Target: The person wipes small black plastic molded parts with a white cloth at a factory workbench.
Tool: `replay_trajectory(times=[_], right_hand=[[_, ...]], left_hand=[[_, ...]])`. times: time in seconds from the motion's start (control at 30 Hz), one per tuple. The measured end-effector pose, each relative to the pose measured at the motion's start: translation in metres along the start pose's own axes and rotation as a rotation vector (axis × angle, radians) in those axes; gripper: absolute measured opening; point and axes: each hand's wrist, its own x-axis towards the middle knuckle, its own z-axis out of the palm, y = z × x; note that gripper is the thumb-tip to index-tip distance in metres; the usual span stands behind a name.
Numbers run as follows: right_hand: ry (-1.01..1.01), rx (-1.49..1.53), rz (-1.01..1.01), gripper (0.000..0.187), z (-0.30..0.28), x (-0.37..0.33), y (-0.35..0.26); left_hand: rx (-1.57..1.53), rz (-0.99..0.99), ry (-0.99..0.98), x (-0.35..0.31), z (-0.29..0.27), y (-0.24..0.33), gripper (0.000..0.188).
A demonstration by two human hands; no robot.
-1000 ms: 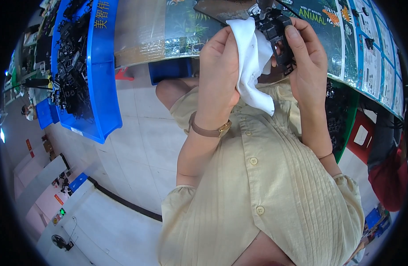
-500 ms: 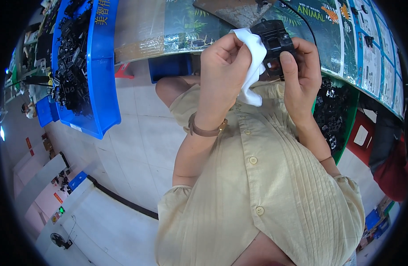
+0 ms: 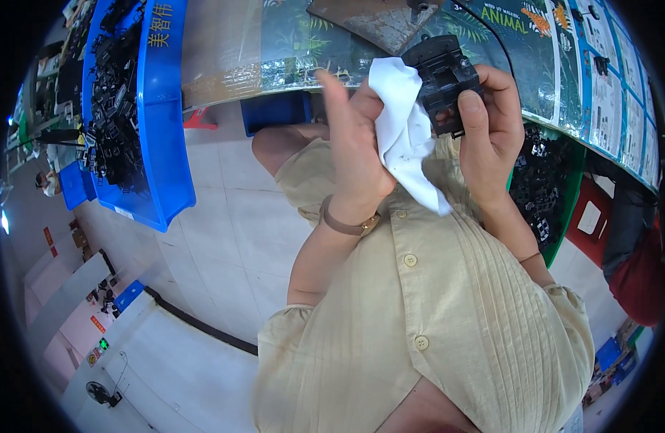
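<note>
Up at the table's edge, my right hand (image 3: 489, 137) grips a black plastic part (image 3: 442, 83) with a curved end and square openings, the thumb pressed on its near side. Beside it, my left hand (image 3: 358, 148) holds a white cloth (image 3: 402, 119). Its thumb is raised away from the cloth and a little blurred, while the other fingers are partly hidden behind the fabric. The cloth lies against the left side of the black part, and its loose end hangs down in front of my shirt.
A blue bin (image 3: 166, 130) full of small black parts stands at the left. More dark parts fill a green bin (image 3: 572, 195) below the table's right side. A metal plate (image 3: 376, 25) lies on the printed table cover (image 3: 296, 50). A person's dark red garment (image 3: 639, 289) shows at far right.
My left thumb has lifted off the cloth and the hand has turned open somewhat. The cloth has shifted and hangs lower. My right hand keeps the black part nearly in place.
</note>
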Motion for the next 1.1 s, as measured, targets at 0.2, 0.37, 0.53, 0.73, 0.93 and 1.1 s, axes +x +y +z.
replay_trajectory(times=[0.2, 0.37, 0.53, 0.73, 0.93, 1.1], right_hand=[[-0.027, -0.052, 0.002, 0.024, -0.001, -0.001, 0.001], [0.027, 0.064, 0.026, 0.021, -0.003, 0.003, 0.001], [0.047, 0.031, -0.007, 0.020, 0.000, 0.001, -0.001], [-0.001, -0.013, -0.039, 0.023, -0.003, -0.002, 0.003], [-0.038, -0.144, -0.105, 0.026, -0.004, -0.005, 0.004], [-0.020, -0.135, -0.136, 0.027, -0.004, -0.004, 0.006]], left_hand=[[0.589, 0.433, 0.012, 0.001, -0.006, -0.004, 0.023], [0.216, 0.236, 0.067, -0.002, 0.006, -0.002, 0.021], [0.228, 0.246, 0.045, -0.002, 0.003, -0.002, 0.022], [0.517, 0.350, -0.001, -0.003, -0.005, 0.000, 0.023], [0.674, 0.315, -0.017, -0.004, -0.003, 0.004, 0.016], [0.638, 0.329, 0.027, -0.008, -0.001, 0.003, 0.017]])
